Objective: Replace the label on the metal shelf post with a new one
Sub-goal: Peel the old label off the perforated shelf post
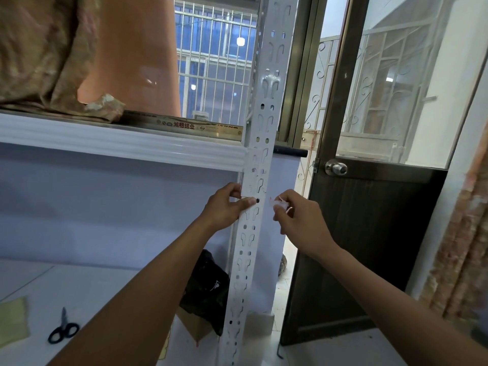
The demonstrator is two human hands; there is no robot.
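Two hands, left hand (pixel 227 207) gripping one metal post (pixel 257 180), right hand (pixel 298 220) pinching one crumpled label (pixel 280 205)

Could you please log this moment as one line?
left hand: steadying post | right hand: pinching crumpled label beside post | scissors: unused

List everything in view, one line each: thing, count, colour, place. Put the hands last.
Post: one, white, slotted, centre.
Shelf edge: one, white, left of post.
Cloth: one, brown, on top of shelf.
Door: one, dark brown, right, with silver knob.
Scissors: one, black, lower left.
Black bag: one, behind post, low.
Label: one, whitish, crumpled in right hand.
Left hand: on post's left edge.
Right hand: right of post, pinching label.
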